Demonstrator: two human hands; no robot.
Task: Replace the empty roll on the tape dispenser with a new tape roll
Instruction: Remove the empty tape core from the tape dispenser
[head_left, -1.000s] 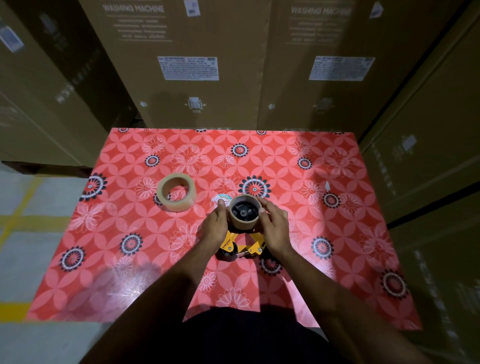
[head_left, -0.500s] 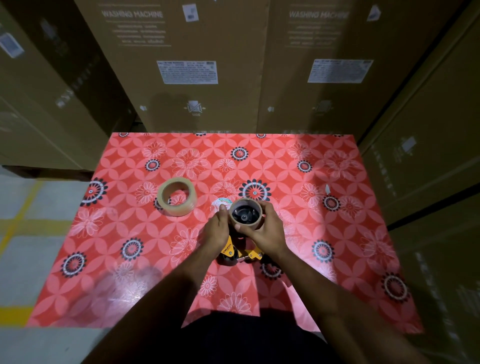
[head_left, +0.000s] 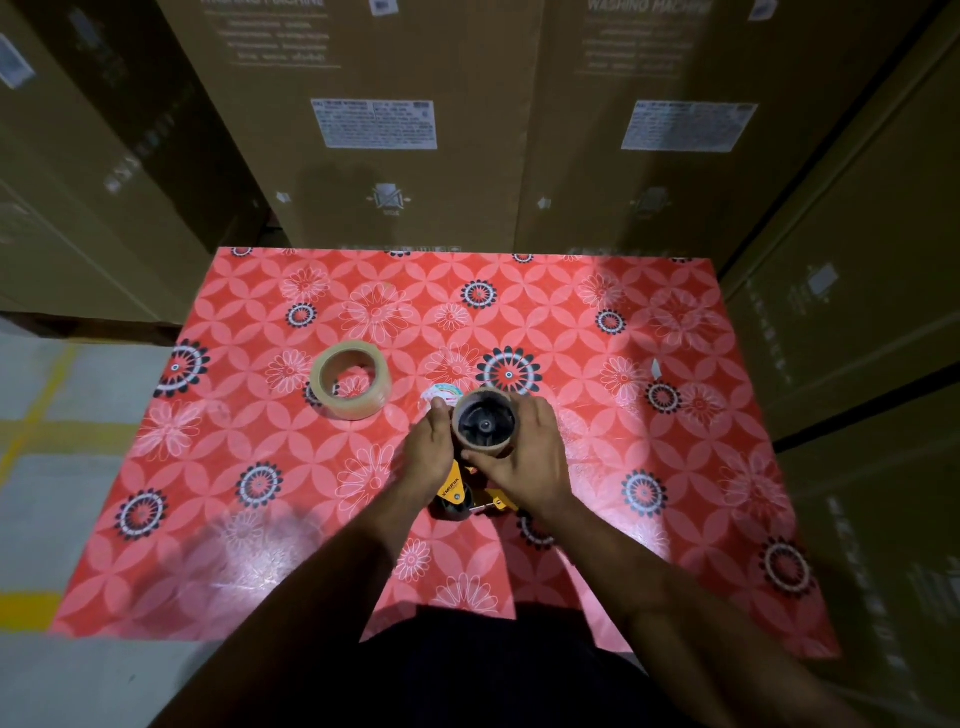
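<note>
A yellow and black tape dispenser (head_left: 457, 491) lies on the red flowered table, near its middle front. An empty brown cardboard roll (head_left: 485, 423) sits on the dispenser's black hub, open end up. My right hand (head_left: 524, 457) wraps its fingers and thumb around that empty roll from the right and front. My left hand (head_left: 428, 452) presses against the dispenser's left side, thumb beside the roll. A new roll of clear tape (head_left: 350, 381) lies flat on the table to the left, apart from both hands.
The table (head_left: 649, 467) carries a red cloth with a flower pattern. A small round white sticker (head_left: 440, 394) lies just behind the dispenser. Tall cardboard boxes (head_left: 374, 130) stand close behind and to the right. Grey floor with yellow lines lies at the left.
My right hand has moved from beside the empty roll to a grip around it. The left hand has stayed on the dispenser. The new tape roll has not moved.
</note>
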